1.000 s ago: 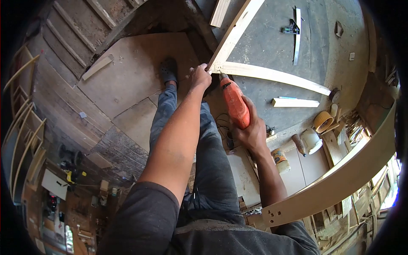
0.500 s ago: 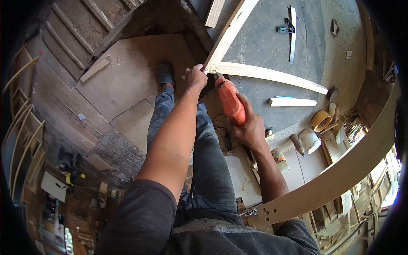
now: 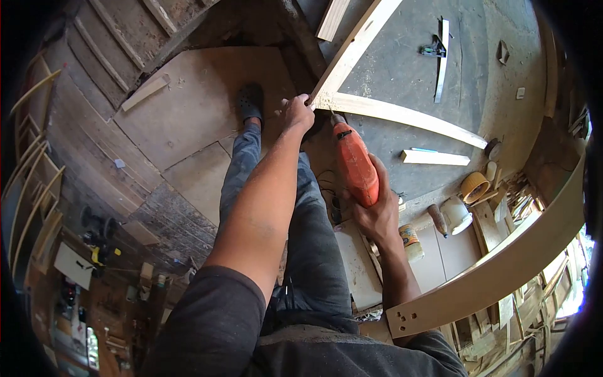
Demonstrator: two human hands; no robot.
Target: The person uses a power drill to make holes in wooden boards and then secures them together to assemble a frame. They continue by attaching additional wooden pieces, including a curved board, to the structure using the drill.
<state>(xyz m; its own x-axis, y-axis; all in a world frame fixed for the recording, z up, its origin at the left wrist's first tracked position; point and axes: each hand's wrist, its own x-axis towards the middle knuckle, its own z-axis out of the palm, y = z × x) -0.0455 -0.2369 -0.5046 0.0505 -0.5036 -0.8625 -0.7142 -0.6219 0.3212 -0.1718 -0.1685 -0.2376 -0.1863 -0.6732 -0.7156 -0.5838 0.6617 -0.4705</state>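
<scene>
A red power drill (image 3: 358,164) is in my right hand (image 3: 378,210), with the fingers wrapped round its rear grip. Its thin bit points at the joint where a straight wooden bar (image 3: 361,47) meets a curved wooden piece (image 3: 408,116), and much of the bit shows outside the wood. Pale wood dust lies around that joint. My left hand (image 3: 297,113) is closed on the end of the wooden bar, just left of the bit, with its fingertips partly hidden.
On the dark worktop lie a combination square (image 3: 442,60) and a short wood block (image 3: 436,157). Nearer me stand an orange-yellow tub (image 3: 474,186), a white container (image 3: 456,213) and a labelled can (image 3: 411,242). A long curved board (image 3: 496,289) spans the lower right. My foot (image 3: 250,103) stands on plywood.
The drill has drawn back from the joint toward me, baring more of its bit. My left hand keeps its grip on the bar. The whole view has shifted slightly.
</scene>
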